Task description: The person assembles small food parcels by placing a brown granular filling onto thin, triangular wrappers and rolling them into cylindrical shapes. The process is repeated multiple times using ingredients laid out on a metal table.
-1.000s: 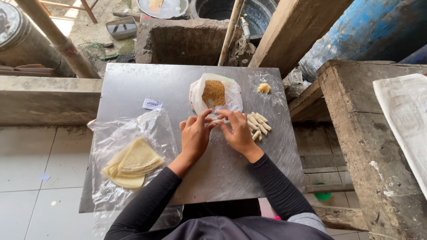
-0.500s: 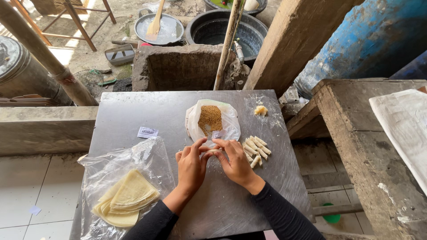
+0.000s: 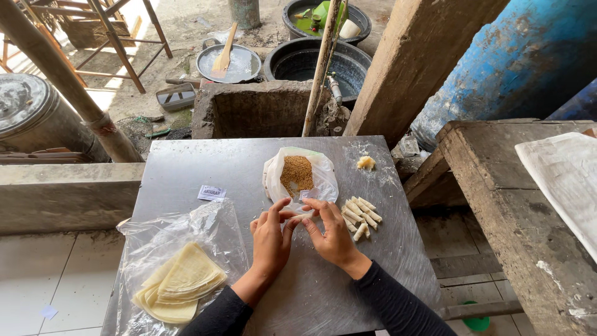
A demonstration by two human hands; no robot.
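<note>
While left hand [image 3: 270,239] and right hand [image 3: 333,233] pinch one small wrapper piece together — rolls [image 3: 360,214] piled beside; filling [image 3: 296,172], wrappers [image 3: 180,283] plentiful — seemingly midway.

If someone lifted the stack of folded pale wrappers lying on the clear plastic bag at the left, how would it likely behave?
The folded wrappers look thin and layered, so they would probably flop and sag if lifted by one edge. They seem light, and likely tear easily. The plastic bag under them sits on smooth metal table, so a push may slide bag and stack together.
</note>
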